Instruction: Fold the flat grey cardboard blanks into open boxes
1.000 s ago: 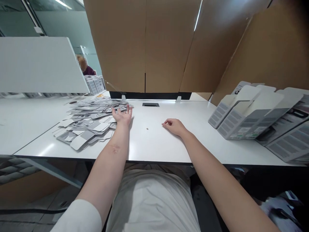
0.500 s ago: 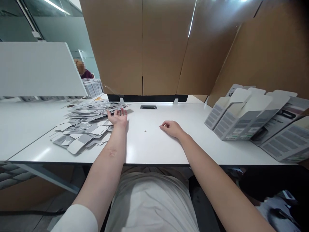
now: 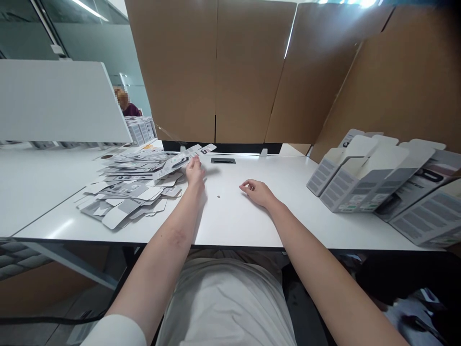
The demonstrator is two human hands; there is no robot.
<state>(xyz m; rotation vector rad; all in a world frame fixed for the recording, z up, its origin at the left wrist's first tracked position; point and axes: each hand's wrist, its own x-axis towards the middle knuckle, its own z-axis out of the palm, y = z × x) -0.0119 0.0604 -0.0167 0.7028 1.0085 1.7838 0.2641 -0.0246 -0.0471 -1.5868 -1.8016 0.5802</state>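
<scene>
My left hand (image 3: 195, 172) is closed around the edge of a flat, folded carton (image 3: 180, 159), raised at a tilt over the right side of the pile. The carton is white and grey with a dark printed picture. Beneath it and to the left, a loose pile of flattened cartons (image 3: 126, 192) spreads over the white table (image 3: 223, 226). My right hand (image 3: 258, 192) rests on the tabletop, its fingers curled and thumb close to the index finger, with nothing in them. A tiny dark scrap (image 3: 218, 196) lies between my hands.
Several opened-up boxes (image 3: 363, 185) stand on the right with flaps raised. Tall cardboard panels (image 3: 245, 72) wall off the back and right. A dark socket slot (image 3: 223, 161) sits in the tabletop. At the back left are a white board (image 3: 57, 101), more boxes (image 3: 141, 130) and a person.
My left hand, open beside the pile before, has closed on a flat carton and lifted it rightward off the pile. My right hand has stayed in place.
</scene>
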